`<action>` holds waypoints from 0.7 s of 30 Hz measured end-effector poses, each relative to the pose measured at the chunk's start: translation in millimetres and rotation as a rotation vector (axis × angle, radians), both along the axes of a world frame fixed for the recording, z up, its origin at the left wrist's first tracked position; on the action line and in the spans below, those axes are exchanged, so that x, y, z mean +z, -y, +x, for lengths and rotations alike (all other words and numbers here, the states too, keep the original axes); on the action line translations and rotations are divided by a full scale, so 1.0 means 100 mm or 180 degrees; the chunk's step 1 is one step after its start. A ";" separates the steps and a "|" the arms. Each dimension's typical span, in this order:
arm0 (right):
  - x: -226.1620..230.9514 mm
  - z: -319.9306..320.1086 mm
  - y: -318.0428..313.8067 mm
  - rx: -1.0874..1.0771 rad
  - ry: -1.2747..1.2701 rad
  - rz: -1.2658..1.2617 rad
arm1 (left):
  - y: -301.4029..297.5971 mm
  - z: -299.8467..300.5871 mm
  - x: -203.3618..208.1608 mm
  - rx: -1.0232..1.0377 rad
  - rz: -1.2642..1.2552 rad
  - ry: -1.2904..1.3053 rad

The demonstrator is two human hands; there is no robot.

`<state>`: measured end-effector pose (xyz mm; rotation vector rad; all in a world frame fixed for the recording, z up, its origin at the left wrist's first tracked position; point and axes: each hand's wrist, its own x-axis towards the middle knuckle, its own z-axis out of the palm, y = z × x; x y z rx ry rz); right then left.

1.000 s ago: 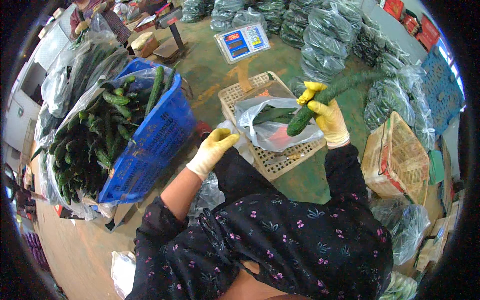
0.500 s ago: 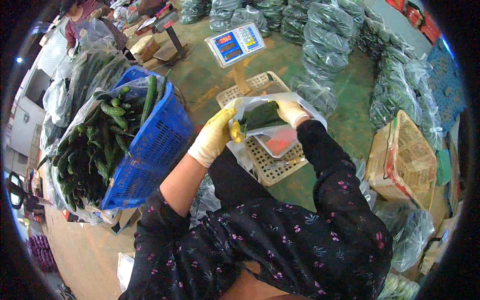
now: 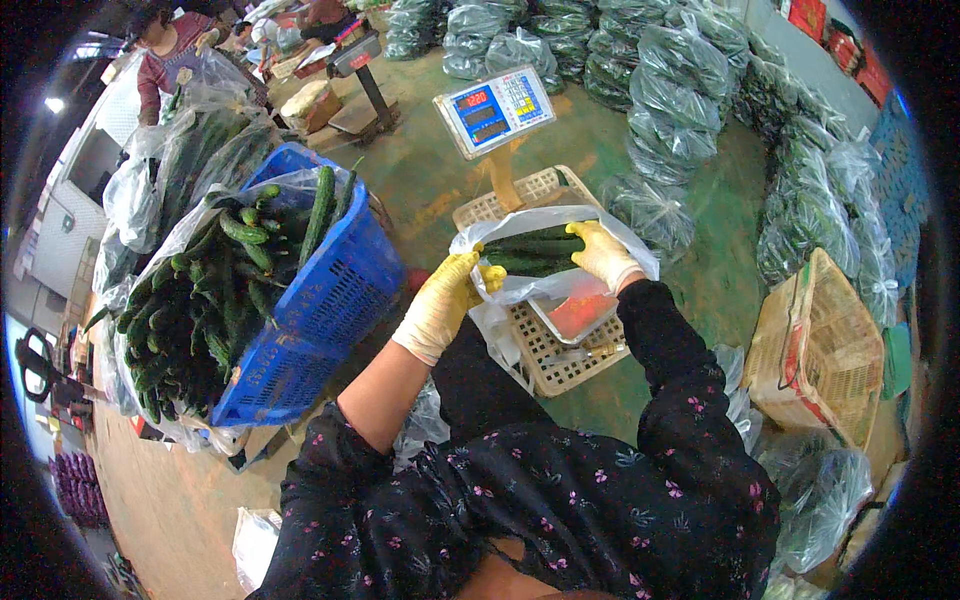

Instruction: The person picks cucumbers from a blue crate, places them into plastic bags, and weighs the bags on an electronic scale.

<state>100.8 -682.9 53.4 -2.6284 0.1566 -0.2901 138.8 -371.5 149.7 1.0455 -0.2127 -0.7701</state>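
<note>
A clear plastic bag (image 3: 545, 216) lies open over a platform scale, with several dark green cucumbers (image 3: 528, 252) side by side in it. My left hand (image 3: 440, 308), in a pale yellowish glove, is closed on the bag's left edge. At the bag's right side my right hand (image 3: 604, 256), gloved the same way, reaches inside, its fingers bent around the right ends of the cucumbers. The scale's display (image 3: 494, 110) stands on a post just beyond the bag. Under the bag are a cream plastic crate (image 3: 545, 370) and a tray (image 3: 580, 315) with something red in it.
A blue crate (image 3: 310, 300) heaped with cucumbers (image 3: 190, 325) tilts at my left. Bagged vegetables (image 3: 675, 100) are stacked at the far side and along the right. A yellowish basket (image 3: 820, 350) lies at right. Another person (image 3: 175, 60) stands at the far left.
The cucumbers now lie lower and flatter in the bag, and more of them show. My right hand has shifted to their right ends. The red digits on the scale have changed.
</note>
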 end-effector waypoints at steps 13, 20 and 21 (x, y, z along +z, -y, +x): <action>0.23 0.26 -0.43 0.0107 -0.0608 -0.0410 | 0.02 -0.03 0.05 0.0016 0.0095 -0.0122; -0.08 0.43 -0.55 0.0181 -0.0411 -0.1052 | -0.06 0.00 0.15 -0.0283 -0.0313 -0.0030; -0.12 0.39 -0.54 0.0279 -0.0408 -0.1115 | -0.07 -0.01 0.14 -0.0300 -0.0313 -0.0004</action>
